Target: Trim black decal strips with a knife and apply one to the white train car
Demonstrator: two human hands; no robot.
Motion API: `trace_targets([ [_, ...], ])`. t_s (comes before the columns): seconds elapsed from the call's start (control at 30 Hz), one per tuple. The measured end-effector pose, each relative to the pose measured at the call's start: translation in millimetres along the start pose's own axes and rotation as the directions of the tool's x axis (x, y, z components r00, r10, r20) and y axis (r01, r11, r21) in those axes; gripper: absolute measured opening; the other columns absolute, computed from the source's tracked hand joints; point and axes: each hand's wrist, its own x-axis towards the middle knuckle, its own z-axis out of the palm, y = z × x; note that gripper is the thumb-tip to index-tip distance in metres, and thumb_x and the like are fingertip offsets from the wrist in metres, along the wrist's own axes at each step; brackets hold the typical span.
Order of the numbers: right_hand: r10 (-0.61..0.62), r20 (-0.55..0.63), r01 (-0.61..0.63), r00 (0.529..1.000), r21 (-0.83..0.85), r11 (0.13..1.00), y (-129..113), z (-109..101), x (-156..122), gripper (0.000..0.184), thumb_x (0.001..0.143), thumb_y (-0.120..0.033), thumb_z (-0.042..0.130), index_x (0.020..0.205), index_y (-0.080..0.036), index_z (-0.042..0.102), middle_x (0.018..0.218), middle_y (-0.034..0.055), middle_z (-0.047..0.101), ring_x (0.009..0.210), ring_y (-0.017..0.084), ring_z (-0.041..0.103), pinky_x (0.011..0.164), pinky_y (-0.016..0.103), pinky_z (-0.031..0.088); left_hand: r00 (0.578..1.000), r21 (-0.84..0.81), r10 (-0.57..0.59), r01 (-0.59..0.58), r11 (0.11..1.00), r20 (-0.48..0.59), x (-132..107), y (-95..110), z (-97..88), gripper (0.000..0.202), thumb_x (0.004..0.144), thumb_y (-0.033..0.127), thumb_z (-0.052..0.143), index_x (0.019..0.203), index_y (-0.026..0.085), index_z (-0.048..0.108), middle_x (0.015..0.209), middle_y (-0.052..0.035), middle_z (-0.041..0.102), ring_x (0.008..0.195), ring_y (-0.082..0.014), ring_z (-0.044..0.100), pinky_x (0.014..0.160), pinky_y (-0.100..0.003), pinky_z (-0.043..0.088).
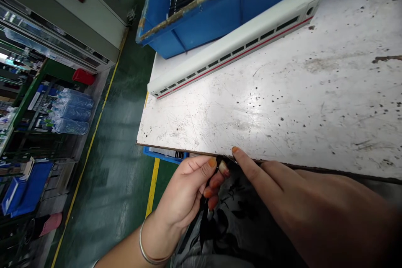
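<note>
My left hand (191,192) is just below the table's front edge, its thumb and fingers closed in a pinch. A thin dark strip shows at its fingertips, too small and shadowed to name. Beside it, my right hand (292,201) reaches in with the index finger stretched out, its tip at the table edge. The other right fingers curl below the edge, mostly hidden, around something I cannot make out. Farther back on the white table (251,117) lies a model train car body (238,42), white with dark windows and a red stripe, apart from both hands.
A blue bin (201,25) with dark parts stands behind the train car body. Another blue tray (163,154) shows below the table's left front edge. On the left are a green floor with yellow lines, shelves with wrapped bottles (72,111), and a red container (83,76).
</note>
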Motion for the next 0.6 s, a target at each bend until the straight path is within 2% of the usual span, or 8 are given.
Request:
trace_targets([
  [0.13, 0.023, 0.090, -0.037, 0.996, 0.167, 0.985, 8.3, 1.2, -6.4, 0.076, 0.075, -0.020, 0.054, 0.149, -0.004, 0.040, 0.098, 0.0101, 0.071, 0.052, 0.018, 0.059, 0.041, 0.032, 0.042, 0.995, -0.014, -0.021, 0.022, 1.000, 0.095, -6.8, 5.2, -3.1, 0.028, 0.094, 0.032, 0.059, 0.077, 0.013, 0.070, 0.056, 0.0025, 0.045, 0.043, -0.0051, 0.036, 0.038, -0.015, 0.046],
  [0.23, 0.064, 0.049, -0.075, 0.997, 0.274, 0.959, 12.1, 3.2, -9.0, 0.071, 0.082, -0.012, 0.047, 0.152, -0.009, 0.036, 0.106, 0.0077, 0.072, 0.071, 0.019, 0.069, 0.049, 0.029, 0.050, 0.994, -0.045, -0.016, 0.022, 0.999, 0.111, -12.2, 9.4, -2.4, 0.030, 0.097, 0.030, 0.054, 0.079, 0.012, 0.071, 0.057, 0.0023, 0.045, 0.042, -0.0049, 0.037, 0.038, -0.015, 0.048],
  [0.33, 0.111, -0.026, -0.096, 0.993, 0.342, 0.935, 10.4, 1.6, -6.2, 0.056, 0.090, -0.007, 0.040, 0.146, -0.012, 0.045, 0.107, 0.0061, 0.074, 0.074, 0.018, 0.072, 0.054, 0.026, 0.052, 0.993, -0.066, 0.001, 0.007, 0.998, 0.117, -17.3, 13.1, -0.2, 0.031, 0.098, 0.030, 0.052, 0.080, 0.012, 0.071, 0.057, 0.0028, 0.044, 0.043, -0.0047, 0.037, 0.039, -0.016, 0.049],
  [0.43, 0.150, -0.057, -0.115, 0.987, 0.403, 0.908, 5.4, -5.0, -0.6, 0.039, 0.098, -0.011, 0.040, 0.134, -0.010, 0.056, 0.100, 0.0057, 0.076, 0.070, 0.018, 0.072, 0.053, 0.026, 0.052, 0.992, -0.044, 0.026, -0.021, 0.999, 0.121, -22.9, 15.4, 2.1, 0.031, 0.098, 0.030, 0.053, 0.082, 0.011, 0.071, 0.057, 0.0027, 0.044, 0.044, -0.0048, 0.039, 0.040, -0.015, 0.050],
  [0.6, 0.190, -0.086, -0.130, 0.978, 0.459, 0.879, -0.9, -16.2, 5.6, 0.032, 0.102, -0.021, 0.042, 0.127, -0.016, 0.062, 0.101, 0.0047, 0.077, 0.076, 0.019, 0.075, 0.057, 0.025, 0.056, 0.983, 0.006, 0.065, -0.067, 0.998, 0.171, -31.3, 17.8, 6.4, 0.028, 0.096, 0.031, 0.055, 0.086, 0.011, 0.070, 0.060, 0.0032, 0.043, 0.044, -0.0046, 0.041, 0.041, -0.017, 0.052],
])
